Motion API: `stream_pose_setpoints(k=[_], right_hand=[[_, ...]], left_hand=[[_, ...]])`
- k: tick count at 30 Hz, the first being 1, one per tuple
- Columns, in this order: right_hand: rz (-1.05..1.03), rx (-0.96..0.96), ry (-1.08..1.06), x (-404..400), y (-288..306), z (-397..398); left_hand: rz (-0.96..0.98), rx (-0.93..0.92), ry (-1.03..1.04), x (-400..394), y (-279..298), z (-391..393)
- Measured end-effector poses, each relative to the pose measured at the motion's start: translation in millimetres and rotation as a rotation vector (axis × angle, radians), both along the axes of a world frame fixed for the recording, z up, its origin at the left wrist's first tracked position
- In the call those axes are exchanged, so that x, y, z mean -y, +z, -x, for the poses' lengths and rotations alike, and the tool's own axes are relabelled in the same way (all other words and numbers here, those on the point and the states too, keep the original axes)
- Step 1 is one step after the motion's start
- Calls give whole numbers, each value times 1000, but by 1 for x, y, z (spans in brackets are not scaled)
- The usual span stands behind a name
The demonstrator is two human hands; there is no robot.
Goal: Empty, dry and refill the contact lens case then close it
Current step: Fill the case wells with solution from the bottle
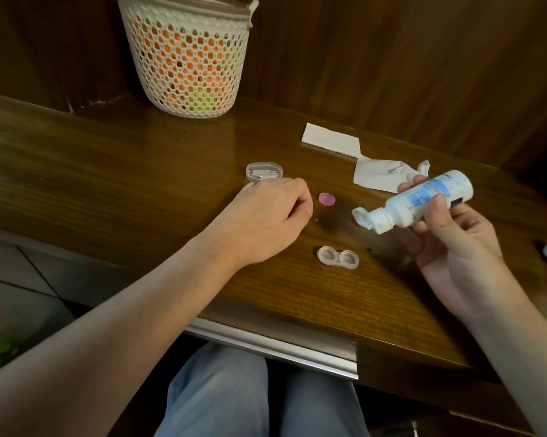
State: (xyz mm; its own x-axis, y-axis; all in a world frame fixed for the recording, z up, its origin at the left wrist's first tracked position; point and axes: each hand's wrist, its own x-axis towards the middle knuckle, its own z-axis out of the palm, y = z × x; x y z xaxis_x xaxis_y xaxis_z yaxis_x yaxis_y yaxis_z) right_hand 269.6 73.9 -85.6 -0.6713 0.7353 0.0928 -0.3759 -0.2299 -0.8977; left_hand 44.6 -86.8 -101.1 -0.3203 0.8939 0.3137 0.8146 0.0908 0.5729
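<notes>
Holding the bottle [423,200] in my right hand [449,244], flip cap open, nozzle tilted down-left above the desk [108,184]. Left hand [266,216] rests loosely curled, holding nothing. Case [337,257] sits open between them; pink cap [326,199] lies just beyond.

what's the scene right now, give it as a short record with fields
surface: wooden table
right hand: grips the solution bottle, flip cap open, nozzle tilted down to the left
left hand: rests on the table, fingers curled; whether it holds anything cannot be told
lens case: on the table, both wells uncapped
pink cap: lies loose beside the left hand
tissues: one crumpled, one folded flat behind it
clear box: behind the left hand
basket: at the back
</notes>
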Motion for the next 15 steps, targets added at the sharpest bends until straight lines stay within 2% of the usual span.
stream_pose_setpoints(k=[15], right_hand=[[-93,125,-14,9,-8,2]], left_hand=[[6,2,-6,-2,-2,1]])
